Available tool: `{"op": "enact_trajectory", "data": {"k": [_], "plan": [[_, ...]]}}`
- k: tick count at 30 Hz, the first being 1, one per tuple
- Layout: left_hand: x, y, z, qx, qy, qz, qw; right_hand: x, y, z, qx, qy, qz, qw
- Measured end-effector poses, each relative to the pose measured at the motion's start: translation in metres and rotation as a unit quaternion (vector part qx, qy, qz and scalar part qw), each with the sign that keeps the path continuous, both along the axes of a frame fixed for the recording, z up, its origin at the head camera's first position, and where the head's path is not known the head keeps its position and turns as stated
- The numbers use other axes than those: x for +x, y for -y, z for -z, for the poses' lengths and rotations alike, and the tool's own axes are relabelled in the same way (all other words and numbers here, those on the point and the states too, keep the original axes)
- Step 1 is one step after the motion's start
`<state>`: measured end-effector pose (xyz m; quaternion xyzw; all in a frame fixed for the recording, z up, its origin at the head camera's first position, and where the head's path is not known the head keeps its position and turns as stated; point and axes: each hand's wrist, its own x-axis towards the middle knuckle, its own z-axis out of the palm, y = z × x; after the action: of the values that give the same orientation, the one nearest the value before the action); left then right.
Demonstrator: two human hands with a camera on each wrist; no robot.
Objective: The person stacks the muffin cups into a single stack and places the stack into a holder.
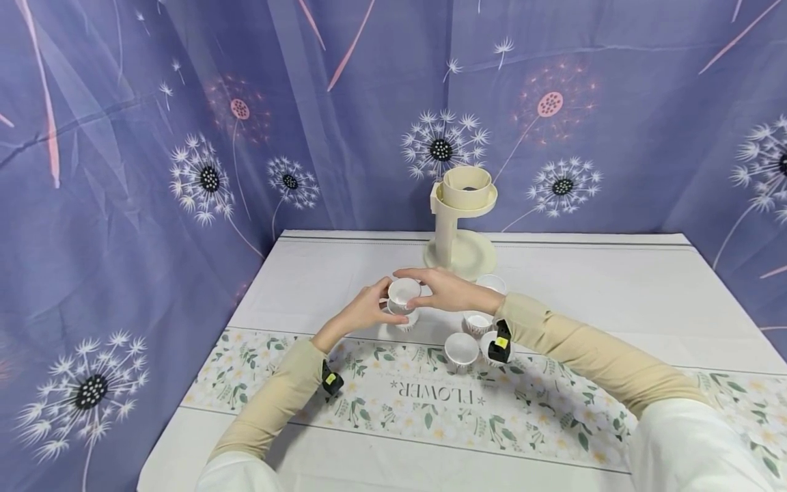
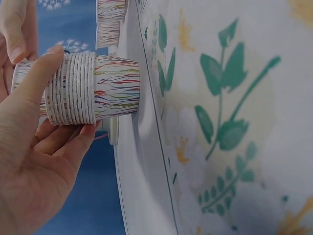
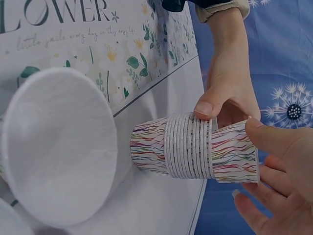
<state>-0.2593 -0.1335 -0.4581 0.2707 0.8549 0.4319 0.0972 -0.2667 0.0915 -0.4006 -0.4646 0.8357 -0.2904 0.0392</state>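
Note:
A stack of nested paper cups (image 2: 117, 88), white with wavy coloured lines, stands upright on the table with its rims bunched together. My left hand (image 1: 367, 309) grips this stack around the rims, thumb on one side and fingers on the other. One paper cup (image 3: 234, 155) juts up from the top of the stack, its lower end inside it. My right hand (image 1: 451, 291) pinches that cup near its rim between thumb and fingers. In the head view its open mouth faces up between both hands.
Several more paper cups (image 1: 461, 349) stand mouth up to the right, some partly hidden under the right forearm. Behind them rises a cream stand (image 1: 446, 239) with a ring-shaped top and round base. A flower-printed cloth (image 1: 430, 425) covers the table; a purple dandelion curtain (image 1: 369, 137) hangs behind.

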Motion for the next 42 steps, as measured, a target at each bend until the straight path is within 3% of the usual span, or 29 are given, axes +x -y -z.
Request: {"op": "enact_trajectory", "data": {"k": [23, 42], "plan": [[-0.001, -0.001, -0.001, -0.014, -0.001, -0.002, 0.9999, 0.000, -0.003, 0.004, 0.054, 0.033, -0.009, 0.998], [-0.002, -0.002, 0.001, -0.012, -0.041, 0.020, 0.9989, 0.004, -0.010, 0.006, 0.054, 0.060, -0.021, 0.997]]}}
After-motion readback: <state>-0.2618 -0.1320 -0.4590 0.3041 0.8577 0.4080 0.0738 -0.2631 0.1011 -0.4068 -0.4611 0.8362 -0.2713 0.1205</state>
